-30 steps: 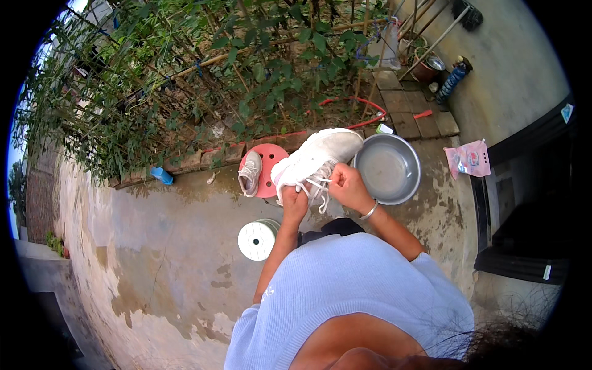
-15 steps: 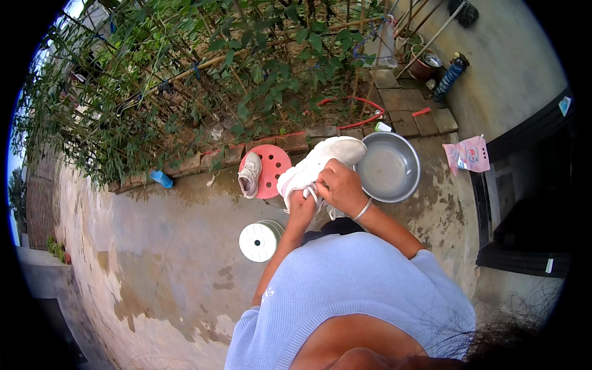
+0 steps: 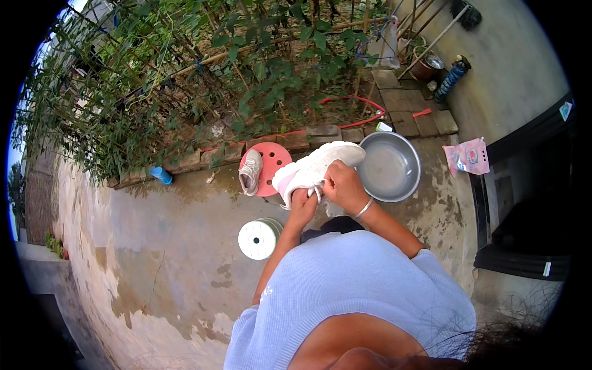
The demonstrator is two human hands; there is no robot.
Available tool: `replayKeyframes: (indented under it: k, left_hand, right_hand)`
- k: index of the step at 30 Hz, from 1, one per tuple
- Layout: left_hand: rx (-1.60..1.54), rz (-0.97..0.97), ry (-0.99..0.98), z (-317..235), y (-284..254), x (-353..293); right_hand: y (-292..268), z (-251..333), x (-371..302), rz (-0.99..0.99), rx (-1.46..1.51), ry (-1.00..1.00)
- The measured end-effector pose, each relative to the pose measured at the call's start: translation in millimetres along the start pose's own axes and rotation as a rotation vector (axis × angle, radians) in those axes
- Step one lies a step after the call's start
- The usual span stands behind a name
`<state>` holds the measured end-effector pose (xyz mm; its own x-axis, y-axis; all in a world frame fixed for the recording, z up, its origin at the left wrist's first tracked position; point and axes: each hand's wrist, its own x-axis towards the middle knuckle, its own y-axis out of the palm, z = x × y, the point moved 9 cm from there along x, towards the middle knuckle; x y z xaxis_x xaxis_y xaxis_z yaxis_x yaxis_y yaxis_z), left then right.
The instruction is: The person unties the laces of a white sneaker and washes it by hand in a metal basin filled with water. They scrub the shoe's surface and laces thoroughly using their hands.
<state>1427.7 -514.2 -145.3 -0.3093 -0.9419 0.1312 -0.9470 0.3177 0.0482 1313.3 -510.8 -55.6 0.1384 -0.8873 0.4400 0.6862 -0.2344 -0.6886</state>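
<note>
- Left hand point(image 3: 302, 207): grip closed on the shoe point(image 3: 316, 163), near side.
- Right hand point(image 3: 345, 188): grip pinched, apparently on the lace point(image 3: 319, 192).
- Step seems lace-handling; next likely needs a steady shoe.

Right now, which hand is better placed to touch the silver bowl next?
Probably the right hand: it is nearer the silver bowl, which sits to its right. The left hand is farther away, with its grip on the white shoe.
</note>
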Motion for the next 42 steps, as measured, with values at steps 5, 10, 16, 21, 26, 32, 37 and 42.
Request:
replayKeyframes:
  k: [5, 10, 16, 21, 26, 32, 37, 42]
  left_hand:
    - [-0.374, -0.054, -0.283, 24.0, 0.7, -0.2]
    - [-0.747, -0.125, -0.352, 25.9, -8.4, -1.6]
    - [-0.730, -0.012, -0.332, 15.7, 11.7, -2.4]
    - [-0.219, 0.010, -0.233, 27.6, 9.7, -5.3]
    - [-0.362, 0.006, -0.363, 39.8, 4.8, -4.9]
    - [-0.797, -0.060, -0.404, 40.1, 7.2, -4.9]
    - [-0.863, -0.065, -0.371, 25.0, 10.8, -4.2]
    - [-0.842, -0.153, -0.323, 18.0, 15.7, -3.0]
  right_hand:
    - [13.1, -52.2, -18.0, -0.078, 0.872, 0.542]
    - [-10.4, -70.9, -14.4, -0.024, 0.651, 0.533]
    - [-15.1, -5.9, 5.9, -0.025, 0.052, 0.009]
    - [-3.7, -3.0, 8.2, 0.010, -0.168, 0.034]
    - [-6.3, -25.7, 3.0, -0.070, 0.104, 0.048]
    - [-14.0, -42.5, 4.4, -0.151, 0.394, 0.215]
    - [-17.0, -33.3, -10.5, -0.051, 0.285, 0.163]
    - [0.8, -44.5, -25.5, -0.076, 0.274, 0.251]
